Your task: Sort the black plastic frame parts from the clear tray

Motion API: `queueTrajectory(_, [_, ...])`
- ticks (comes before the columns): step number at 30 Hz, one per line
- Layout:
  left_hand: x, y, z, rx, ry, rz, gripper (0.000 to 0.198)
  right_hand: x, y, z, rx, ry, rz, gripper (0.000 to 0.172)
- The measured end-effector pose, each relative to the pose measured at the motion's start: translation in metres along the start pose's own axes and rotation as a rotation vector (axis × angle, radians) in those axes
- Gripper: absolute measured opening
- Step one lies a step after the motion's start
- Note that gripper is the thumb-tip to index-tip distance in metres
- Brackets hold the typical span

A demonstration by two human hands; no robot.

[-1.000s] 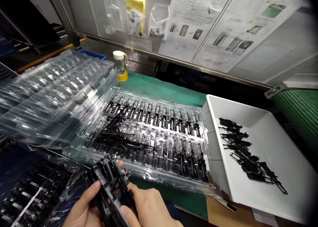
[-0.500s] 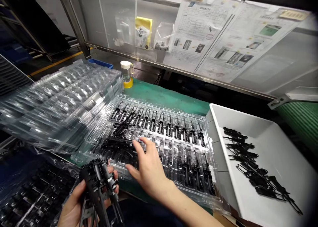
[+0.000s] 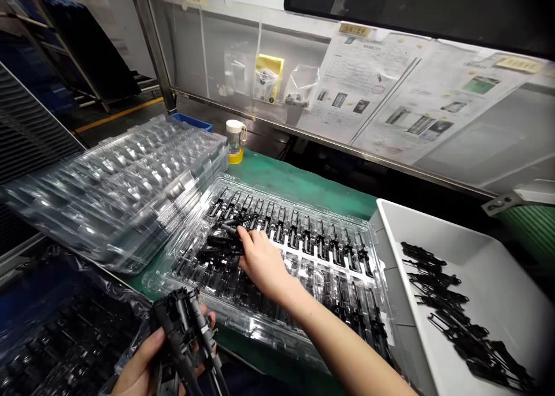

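A bundle of long black plastic parts (image 3: 184, 332) is clasped in my left hand (image 3: 145, 355), low in front of the table edge. My right hand (image 3: 264, 263) reaches over the clear plastic tray (image 3: 255, 326), its fingers closed round several loose black parts (image 3: 225, 243) at the tray's left half. Single black parts (image 3: 321, 240) lie side by side in the tray's far row of slots. A few more fill the right end of the near row, partly behind my right forearm.
Stacked clear trays (image 3: 130, 182) stand at the left. A white bin (image 3: 403, 292) with black parts is at the right. Below left sits a plastic-lined crate of dark parts (image 3: 65, 332). A lidded bottle (image 3: 234, 136) stands behind; printed sheets (image 3: 373, 89) hang above.
My right hand has closed on the loose black parts, which are lifted and shifted in the tray. My left hand keeps its bundle. The whole view has shifted slightly.
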State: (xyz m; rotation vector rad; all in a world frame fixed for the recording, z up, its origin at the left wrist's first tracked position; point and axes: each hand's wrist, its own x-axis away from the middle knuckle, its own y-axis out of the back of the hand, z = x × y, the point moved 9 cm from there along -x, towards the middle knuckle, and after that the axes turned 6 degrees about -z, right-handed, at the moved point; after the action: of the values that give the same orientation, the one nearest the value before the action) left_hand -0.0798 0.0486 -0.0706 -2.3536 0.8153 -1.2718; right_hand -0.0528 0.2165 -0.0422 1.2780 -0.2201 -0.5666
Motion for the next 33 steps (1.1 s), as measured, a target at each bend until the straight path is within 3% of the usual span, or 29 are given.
queueTrajectory(6, [0.005, 0.006, -0.001, 0.112, -0.031, -0.167, 0.040, -0.007, 0.021, -0.014, 0.003, -0.081, -0.076, 0.048])
queueTrajectory(9, [0.005, 0.001, 0.001, 0.155, 0.023, -0.193, 0.067, 0.020, 0.036, -0.012, -0.056, -0.088, -0.075, 0.027])
queueTrajectory(11, [0.004, -0.005, 0.001, 0.141, 0.040, -0.154, 0.072, 0.045, 0.034, -0.013, -0.143, -0.091, 0.001, 0.017])
queueTrajectory(15, [-0.001, -0.015, 0.005, 0.135, 0.070, -0.050, 0.053, 0.086, 0.015, -0.036, -0.123, -0.192, 0.115, 0.017])
queueTrajectory(18, [-0.005, -0.028, 0.011, 0.089, 0.086, 0.051, 0.038, 0.095, 0.003, -0.049, -0.074, -0.229, 0.131, 0.018])
queueTrajectory(23, [-0.008, -0.037, 0.015, 0.007, 0.092, -0.002, 0.032, 0.097, 0.005, -0.052, -0.106, -0.248, 0.100, 0.017])
queueTrajectory(25, [-0.007, -0.040, 0.015, -0.047, 0.083, -0.006, 0.034, 0.100, 0.016, -0.050, -0.231, -0.286, 0.059, 0.018])
queueTrajectory(28, [-0.006, -0.046, 0.016, -0.096, 0.087, 0.070, 0.038, 0.105, 0.033, -0.046, -0.624, -0.415, 0.025, 0.014])
queueTrajectory(31, [-0.004, -0.052, 0.025, -0.027, 0.165, 0.143, 0.038, 0.109, 0.036, -0.033, -1.073, -0.559, 0.104, 0.014])
queueTrajectory(33, [-0.004, -0.052, 0.031, 0.057, 0.202, 0.123, 0.044, 0.111, 0.029, -0.019, -1.389, -0.630, 0.194, 0.015])
